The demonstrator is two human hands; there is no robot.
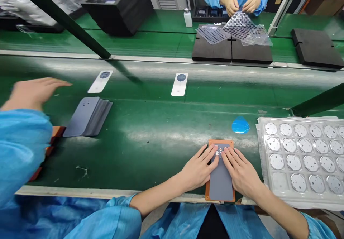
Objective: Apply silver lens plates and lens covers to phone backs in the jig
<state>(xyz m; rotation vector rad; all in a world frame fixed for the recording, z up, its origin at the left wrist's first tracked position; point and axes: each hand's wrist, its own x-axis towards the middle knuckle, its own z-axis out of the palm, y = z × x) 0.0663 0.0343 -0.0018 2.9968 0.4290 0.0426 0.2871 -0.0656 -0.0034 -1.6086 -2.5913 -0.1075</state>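
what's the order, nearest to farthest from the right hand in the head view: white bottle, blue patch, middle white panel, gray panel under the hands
From the right hand:
1. Gray panel: under it, on the orange base.
2. Blue patch: just ahead.
3. Middle white panel: farther ahead, leftward.
4. White bottle: farthest, on the far bench.

A flat grey panel (220,183), small pale marks toward its far end, lies on a slightly larger orange plate (220,142).
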